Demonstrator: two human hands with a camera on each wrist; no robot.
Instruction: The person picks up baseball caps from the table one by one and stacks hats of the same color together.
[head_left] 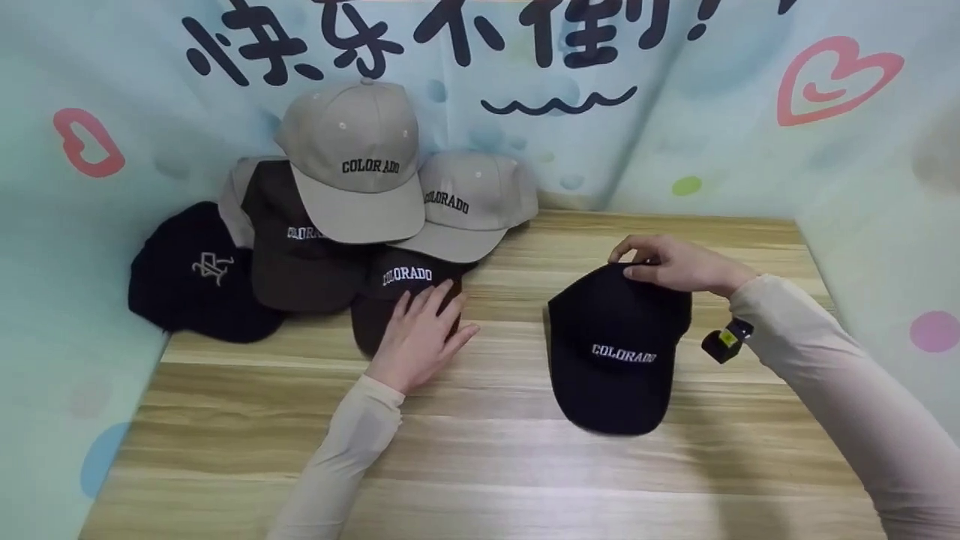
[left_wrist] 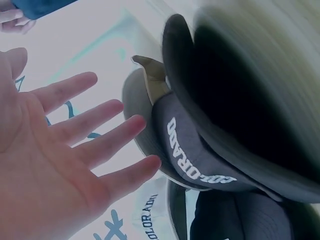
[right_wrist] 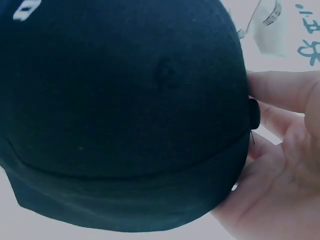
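Observation:
My right hand (head_left: 671, 262) grips a black baseball cap (head_left: 615, 390) with white COLORADO lettering by the top of its crown, its brim pointing toward me. In the right wrist view, the crown of this black cap (right_wrist: 125, 110) fills most of the picture, with the right hand (right_wrist: 280, 160) at its button. My left hand (head_left: 424, 334), fingers straight and spread, is over the brim of a dark brown COLORADO cap (head_left: 409, 271). The left wrist view shows the left hand (left_wrist: 65, 145) with nothing in its palm, beside that brown cap (left_wrist: 185, 150); whether they touch, I cannot tell.
Behind the left hand is a heap of caps: a beige cap (head_left: 360, 135) on top, another beige cap (head_left: 469, 195) to its right, a brown cap (head_left: 300, 270) and a navy cap (head_left: 195, 277) at left. A printed cloth (head_left: 712, 165) surrounds the wooden table (head_left: 480, 480).

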